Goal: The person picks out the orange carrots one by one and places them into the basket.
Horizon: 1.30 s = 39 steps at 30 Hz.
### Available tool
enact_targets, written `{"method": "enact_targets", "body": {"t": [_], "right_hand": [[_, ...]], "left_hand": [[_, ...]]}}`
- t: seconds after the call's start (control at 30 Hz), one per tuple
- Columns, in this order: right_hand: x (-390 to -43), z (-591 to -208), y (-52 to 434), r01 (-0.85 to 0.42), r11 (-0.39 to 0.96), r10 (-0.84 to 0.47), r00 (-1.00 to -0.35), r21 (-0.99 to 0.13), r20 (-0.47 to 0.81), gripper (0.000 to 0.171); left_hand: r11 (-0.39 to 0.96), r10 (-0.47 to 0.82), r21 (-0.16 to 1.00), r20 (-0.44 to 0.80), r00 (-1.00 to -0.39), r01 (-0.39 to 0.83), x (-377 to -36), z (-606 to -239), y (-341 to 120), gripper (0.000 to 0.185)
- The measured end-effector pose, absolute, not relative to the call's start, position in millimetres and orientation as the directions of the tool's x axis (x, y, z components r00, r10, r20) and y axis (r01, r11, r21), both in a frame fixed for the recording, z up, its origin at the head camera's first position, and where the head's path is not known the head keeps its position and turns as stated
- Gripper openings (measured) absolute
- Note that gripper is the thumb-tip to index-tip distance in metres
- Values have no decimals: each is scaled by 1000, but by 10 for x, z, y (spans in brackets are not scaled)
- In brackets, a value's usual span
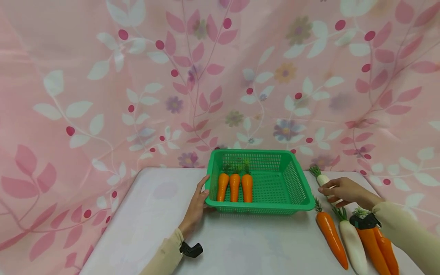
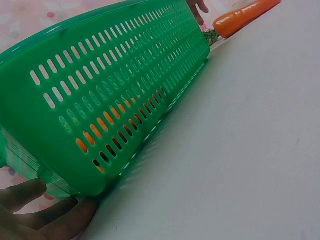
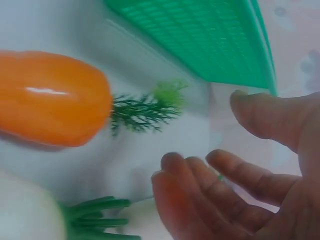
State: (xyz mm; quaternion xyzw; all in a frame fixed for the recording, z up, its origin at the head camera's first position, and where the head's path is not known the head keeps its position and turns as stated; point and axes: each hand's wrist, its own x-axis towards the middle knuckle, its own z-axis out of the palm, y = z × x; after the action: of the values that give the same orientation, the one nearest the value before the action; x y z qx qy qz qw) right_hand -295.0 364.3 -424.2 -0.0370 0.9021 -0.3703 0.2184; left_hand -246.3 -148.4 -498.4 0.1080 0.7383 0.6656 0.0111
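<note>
A green slotted basket stands mid-table with three carrots lying side by side in its left part. My left hand rests against the basket's front left corner, its fingers straight along the base of the basket wall. My right hand hovers just right of the basket over a white radish. In the right wrist view that hand has loosely bent, spread fingers, and nothing is gripped.
On the white table, right of the basket, lie a carrot, a second white radish and two more carrots. A pink floral cloth hangs close behind. The table's front left stretch is bare.
</note>
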Motion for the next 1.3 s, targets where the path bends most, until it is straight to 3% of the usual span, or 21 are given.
{"method": "enact_targets", "body": {"t": [0.63, 1.3], "right_hand": [[-2570, -4425, 3463, 44, 852, -173, -916, -521, -362, 61], [-2472, -4554, 3379, 10, 859, -175, -934, -512, -312, 46]], "left_hand": [[68, 183, 988, 127, -975, 142, -2464, -5003, -1504, 51], [109, 164, 980, 147, -975, 166, -2455, -4979, -1496, 50]]}}
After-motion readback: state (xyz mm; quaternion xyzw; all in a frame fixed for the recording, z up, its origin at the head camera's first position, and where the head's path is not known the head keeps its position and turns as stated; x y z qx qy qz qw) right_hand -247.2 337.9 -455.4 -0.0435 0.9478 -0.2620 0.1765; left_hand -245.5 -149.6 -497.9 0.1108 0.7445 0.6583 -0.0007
